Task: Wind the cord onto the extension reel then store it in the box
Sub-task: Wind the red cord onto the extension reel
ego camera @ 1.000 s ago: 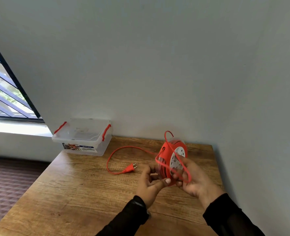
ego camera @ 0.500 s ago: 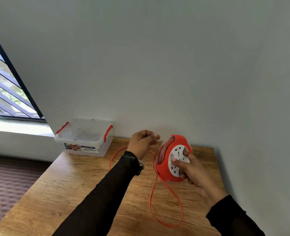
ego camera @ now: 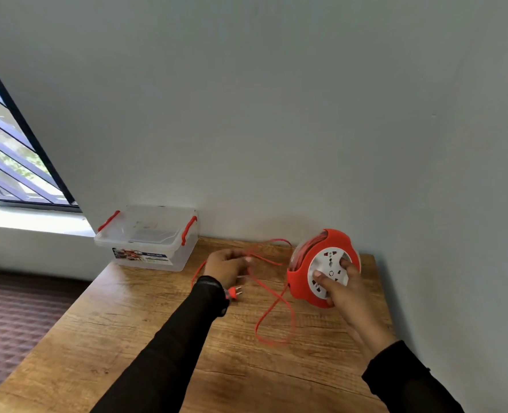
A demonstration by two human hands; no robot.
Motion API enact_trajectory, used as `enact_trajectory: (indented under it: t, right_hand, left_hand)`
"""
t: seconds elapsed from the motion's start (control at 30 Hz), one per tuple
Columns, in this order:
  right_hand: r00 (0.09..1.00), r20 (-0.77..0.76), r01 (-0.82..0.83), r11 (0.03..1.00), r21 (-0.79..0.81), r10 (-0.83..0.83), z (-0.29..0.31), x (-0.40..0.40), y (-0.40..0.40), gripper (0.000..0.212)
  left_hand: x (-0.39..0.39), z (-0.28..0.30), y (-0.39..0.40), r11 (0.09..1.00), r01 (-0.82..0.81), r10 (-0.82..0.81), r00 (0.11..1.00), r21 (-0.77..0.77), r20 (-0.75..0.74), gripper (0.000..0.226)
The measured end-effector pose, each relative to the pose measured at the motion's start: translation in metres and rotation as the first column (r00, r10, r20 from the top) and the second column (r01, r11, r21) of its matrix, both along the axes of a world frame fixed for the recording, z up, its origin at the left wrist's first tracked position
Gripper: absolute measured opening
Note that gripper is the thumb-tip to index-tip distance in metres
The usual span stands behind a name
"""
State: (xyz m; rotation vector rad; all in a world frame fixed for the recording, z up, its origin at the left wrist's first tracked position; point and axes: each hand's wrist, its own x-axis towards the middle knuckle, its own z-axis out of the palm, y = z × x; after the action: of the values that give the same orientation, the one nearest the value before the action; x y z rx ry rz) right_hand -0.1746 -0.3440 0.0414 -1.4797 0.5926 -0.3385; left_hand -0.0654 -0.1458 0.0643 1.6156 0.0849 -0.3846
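A red extension reel (ego camera: pixel 302 278) with a white socket face stands on edge at the right of the wooden table (ego camera: pixel 145 332). My right hand (ego camera: pixel 340 289) grips its face, fingers on the white disc. The red cord (ego camera: pixel 272 320) runs from the reel in a loose loop on the table and up toward my left hand (ego camera: pixel 227 265), which pinches the cord near the table's back. The cord's red plug (ego camera: pixel 234 292) lies beside my left wrist. A clear plastic box (ego camera: pixel 147 238) with red clips and its lid on sits at the back left.
A grey wall runs right behind the table, and another wall closes its right side. A window (ego camera: pixel 11 162) with bars is at the left. Dark patterned floor lies beyond the table's left edge.
My left hand has dropped lower and left with the cord, nearer the plug. The reel sits slightly farther right, and the loose loop on the table is shorter.
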Motion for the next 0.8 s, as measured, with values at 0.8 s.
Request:
enact_trajectory:
  t: [0.8]
  right_hand:
    - [0.999,0.020,0.031,0.999,-0.022,-0.031,-0.002,0.003,0.008,0.071]
  left_hand:
    - [-0.071,0.021,-0.023,0.802,0.592,-0.539,0.775,0.080,-0.330,0.046]
